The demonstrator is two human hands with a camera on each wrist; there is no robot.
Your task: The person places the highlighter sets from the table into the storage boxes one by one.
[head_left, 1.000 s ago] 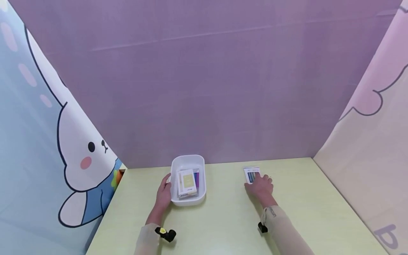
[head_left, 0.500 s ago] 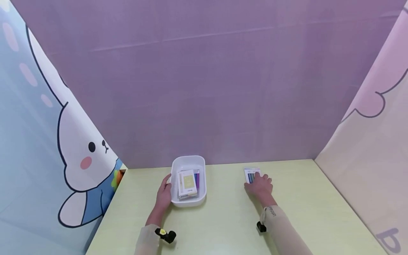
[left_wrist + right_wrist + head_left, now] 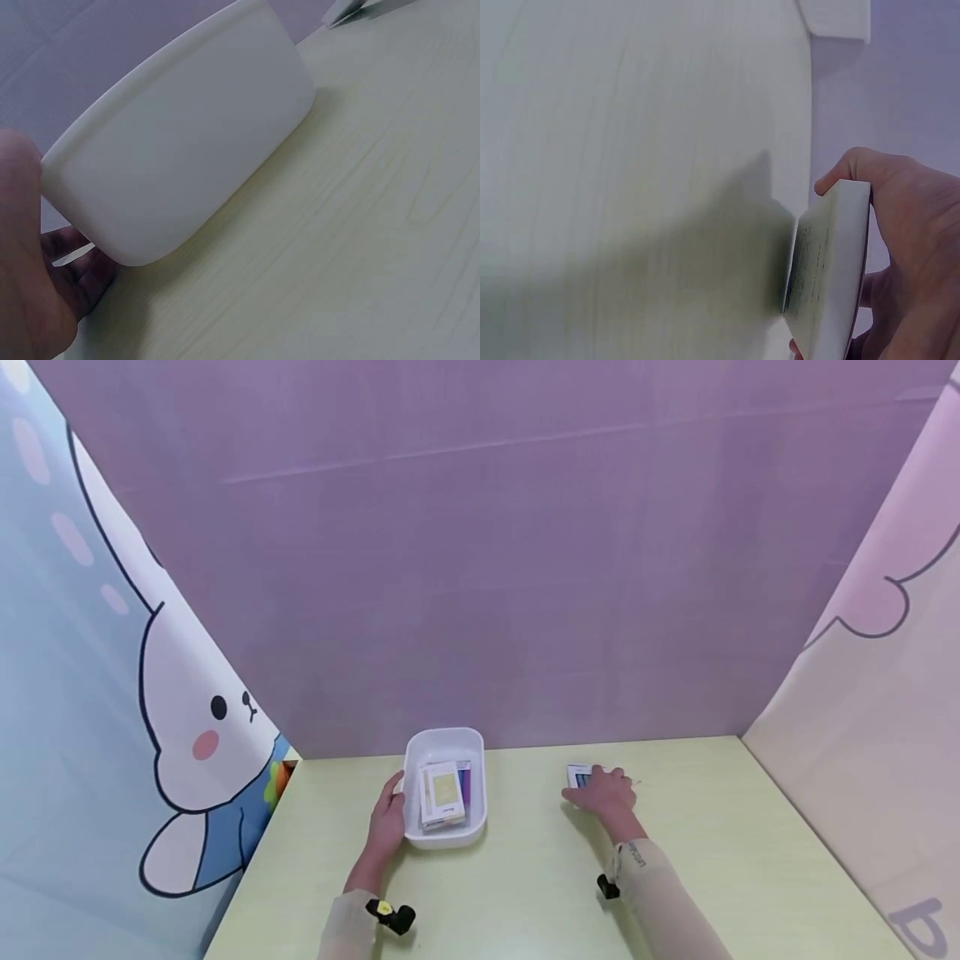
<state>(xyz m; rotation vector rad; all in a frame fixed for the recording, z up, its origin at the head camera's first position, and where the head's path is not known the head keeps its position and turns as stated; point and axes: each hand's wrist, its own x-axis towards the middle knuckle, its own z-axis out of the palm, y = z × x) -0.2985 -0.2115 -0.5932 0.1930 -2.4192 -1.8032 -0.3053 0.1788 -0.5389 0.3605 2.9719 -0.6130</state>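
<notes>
A white plastic tray (image 3: 446, 842) stands on the table. My left hand (image 3: 386, 827) holds it by its left side, and fingers (image 3: 90, 274) curl at the tray's lower corner. To the right, my right hand (image 3: 606, 793) grips a small flat white box (image 3: 579, 770) with dark blue shapes on its face. Thumb and fingers clasp this box (image 3: 844, 262) by its sides in the right wrist view. It tilts there, one edge close over the table, small print on its underside. The hand covers most of its face in the head view.
Inside the tray lie several small boxes, one a white box (image 3: 444, 789) with a yellow panel, beside a purple one (image 3: 466, 781). The pale table (image 3: 517, 877) ends at a purple backdrop (image 3: 525, 568). A rabbit-printed cloth (image 3: 187, 718) hangs at the left.
My right hand has shifted slightly left with the white box, which now tilts, its far end showing less. The left hand and tray stay in place.
</notes>
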